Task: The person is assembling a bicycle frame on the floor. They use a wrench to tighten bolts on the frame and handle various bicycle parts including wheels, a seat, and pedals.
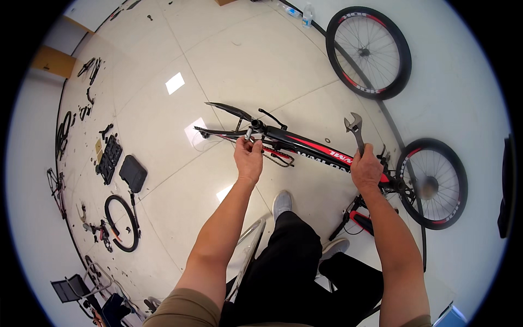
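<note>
My right hand [367, 170] is wrapped around the handle of an adjustable wrench [356, 128], its jaws pointing away from me. Below that hand runs a black and red bicycle frame [310, 147], stretching from left to right in front of my legs. At the frame's left end, my left hand [249, 158] is closed in a pinch on a small silver metal piece [249, 133], beside a dark round tube end [257, 126]. The fingers partly cover the piece, so its exact kind cannot be made out. A chain [280, 159] hangs just right of this hand.
One loose wheel [406, 52] leans at the wall; another wheel [460, 180] stands by the frame's right end. On the tiled floor at left lie an opened tool case [110, 158], a dark case [133, 173] and a tyre [109, 218]. A chair's metal leg [251, 253] stands near my leg.
</note>
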Tool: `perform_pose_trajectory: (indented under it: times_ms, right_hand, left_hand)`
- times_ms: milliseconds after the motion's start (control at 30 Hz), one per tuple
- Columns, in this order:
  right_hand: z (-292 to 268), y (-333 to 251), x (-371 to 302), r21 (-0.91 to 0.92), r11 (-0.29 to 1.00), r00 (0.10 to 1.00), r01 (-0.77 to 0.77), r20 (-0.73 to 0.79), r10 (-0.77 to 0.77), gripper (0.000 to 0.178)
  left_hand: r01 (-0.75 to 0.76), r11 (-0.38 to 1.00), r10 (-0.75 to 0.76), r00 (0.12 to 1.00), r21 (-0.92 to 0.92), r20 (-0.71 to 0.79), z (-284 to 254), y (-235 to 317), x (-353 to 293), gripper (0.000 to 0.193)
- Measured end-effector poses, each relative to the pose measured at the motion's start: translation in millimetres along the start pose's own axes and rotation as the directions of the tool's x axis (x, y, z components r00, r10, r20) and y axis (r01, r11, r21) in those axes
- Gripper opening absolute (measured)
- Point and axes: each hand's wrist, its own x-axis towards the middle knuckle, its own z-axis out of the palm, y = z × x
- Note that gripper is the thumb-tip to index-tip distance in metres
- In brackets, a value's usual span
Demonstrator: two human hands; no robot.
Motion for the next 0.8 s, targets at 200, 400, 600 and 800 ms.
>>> perform_pose_trajectory:
  times_ms: [200,400,600,800]
  right_hand:
    - [-2.4,-6.0,0.7,0.008,1.000,1.000,-0.009,0.029,0.009,0.016]
    - [-1.1,0.4,-1.3,0.011,1.000,1.000,0.000,-0.003,0.000,0.016]
    - [-1.7,-0.6,0.1,-0.002,1.000,1.000,-0.014,0.024,0.014,0.016]
    - [0.8,0.4,0.6,-0.005,1.000,1.000,-0.009,0.012,0.009,0.016]
  left_hand:
    - [-0.065,0.988,0.071,0.997,0.142,-0.038,-7.1,-20.2,10.1,0.024]
    - [0.317,0.930,-0.232,0.898,-0.184,0.373,-20.8,10.5,-6.7,0.023]
    - [0.469,0.811,-0.338,0.864,-0.351,0.373,-17.4,11.8,-5.1,0.011]
    - [0.364,0.858,-0.233,0.905,-0.363,0.356,-11.6,-1.3,-4.4,0.008]
